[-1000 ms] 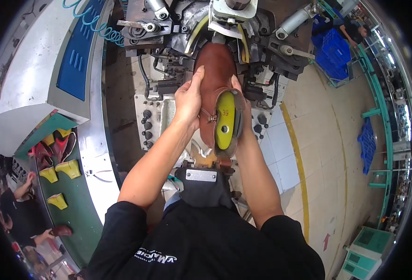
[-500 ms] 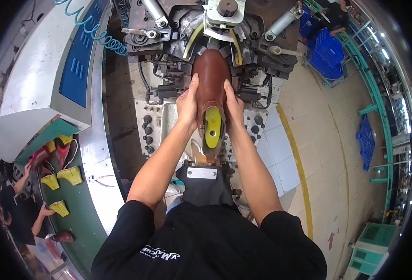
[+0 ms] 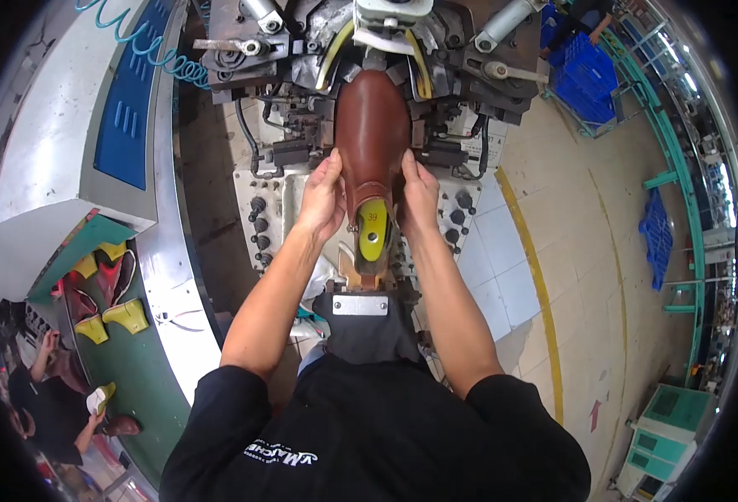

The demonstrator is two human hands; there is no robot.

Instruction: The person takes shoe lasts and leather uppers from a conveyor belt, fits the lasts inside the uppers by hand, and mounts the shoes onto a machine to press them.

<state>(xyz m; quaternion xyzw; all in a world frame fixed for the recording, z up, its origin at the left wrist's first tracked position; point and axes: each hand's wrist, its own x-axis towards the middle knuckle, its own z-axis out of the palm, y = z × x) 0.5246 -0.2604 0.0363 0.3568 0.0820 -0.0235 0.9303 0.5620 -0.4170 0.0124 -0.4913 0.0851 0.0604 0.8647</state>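
A brown leather shoe upper sits over a yellow-green shoe last marked 39, with its toe toward the machine. My left hand grips the upper's left side, thumb along the leather and fingers curled beneath. On the opposite side my right hand holds it the same way. The toe lies just below the yellow-edged curved jaws of the lasting machine. The heel end is over a metal support near my body. My fingertips under the upper are hidden.
Black knobs line the machine's panel on both sides. At left, a green conveyor carries boots on yellow lasts; pliers lie on its metal edge. A co-worker handles a last there. Blue crates stand at right.
Both hands have slid back along the upper toward the heel, and the toe sits a little further toward the machine. The co-worker has picked up a yellow last from the conveyor.
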